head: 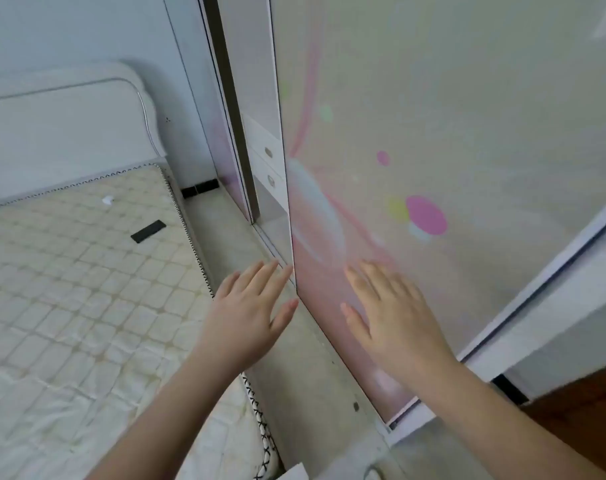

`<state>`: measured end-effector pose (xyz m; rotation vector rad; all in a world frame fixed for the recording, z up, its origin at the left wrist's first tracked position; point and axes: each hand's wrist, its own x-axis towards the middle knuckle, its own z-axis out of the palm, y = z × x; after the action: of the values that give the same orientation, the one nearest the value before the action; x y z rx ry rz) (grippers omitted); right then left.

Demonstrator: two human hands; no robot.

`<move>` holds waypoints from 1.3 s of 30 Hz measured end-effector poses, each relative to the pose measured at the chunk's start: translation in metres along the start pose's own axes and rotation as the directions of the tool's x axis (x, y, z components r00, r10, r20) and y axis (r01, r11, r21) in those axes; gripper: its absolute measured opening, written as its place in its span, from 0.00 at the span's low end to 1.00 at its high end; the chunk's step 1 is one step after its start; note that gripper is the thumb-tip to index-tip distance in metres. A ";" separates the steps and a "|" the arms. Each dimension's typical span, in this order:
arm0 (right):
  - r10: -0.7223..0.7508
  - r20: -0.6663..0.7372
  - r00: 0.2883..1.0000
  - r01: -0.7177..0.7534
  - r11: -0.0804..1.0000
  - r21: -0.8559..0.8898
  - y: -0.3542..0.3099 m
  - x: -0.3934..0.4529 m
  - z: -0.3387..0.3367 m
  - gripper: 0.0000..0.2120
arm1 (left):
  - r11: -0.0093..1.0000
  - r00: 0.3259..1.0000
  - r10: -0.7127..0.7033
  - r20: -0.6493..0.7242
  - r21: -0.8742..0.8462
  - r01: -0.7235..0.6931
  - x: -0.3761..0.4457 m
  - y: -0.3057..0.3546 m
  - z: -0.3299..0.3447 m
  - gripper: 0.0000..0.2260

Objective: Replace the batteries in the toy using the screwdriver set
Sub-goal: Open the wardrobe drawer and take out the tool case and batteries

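Note:
No toy, batteries or screwdriver set shows in the head view. My right hand (395, 310) lies flat with straight fingers on a sliding wardrobe door (433, 133) with pink and green dots. My left hand (249, 306) is open beside the door's left edge, fingertips near that edge; I cannot tell whether they touch it. The door stands partly slid aside, showing white drawers (268, 161) with round pulls inside the wardrobe.
A bare quilted mattress (69, 289) and white headboard (69, 109) fill the left. A small black rectangular object (148, 231) lies on the mattress. A narrow strip of grey floor (294, 358) runs between bed and wardrobe. Dark wood (589, 410) shows at lower right.

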<state>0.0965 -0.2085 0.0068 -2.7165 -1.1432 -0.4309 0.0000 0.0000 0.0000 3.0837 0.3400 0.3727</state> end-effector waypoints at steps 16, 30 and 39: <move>-0.080 0.100 0.992 0.053 0.966 0.252 0.038 0.112 0.068 0.29 | 0.960 0.958 -0.272 0.093 0.097 0.263 0.068 0.007 0.020 0.29; -0.111 0.119 0.987 0.072 0.954 0.292 -0.014 0.225 0.110 0.28 | 0.950 0.947 -0.313 0.074 0.027 0.312 0.136 -0.083 0.047 0.27; -0.223 0.188 0.957 0.186 0.963 0.197 -0.063 0.357 0.155 0.27 | 0.935 0.931 -0.353 0.095 -0.014 0.355 0.209 -0.220 0.071 0.29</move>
<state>0.3200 0.1151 -0.0220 -2.5442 -1.4506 -0.0625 0.1678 0.2605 -0.0295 2.9087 0.8599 0.2204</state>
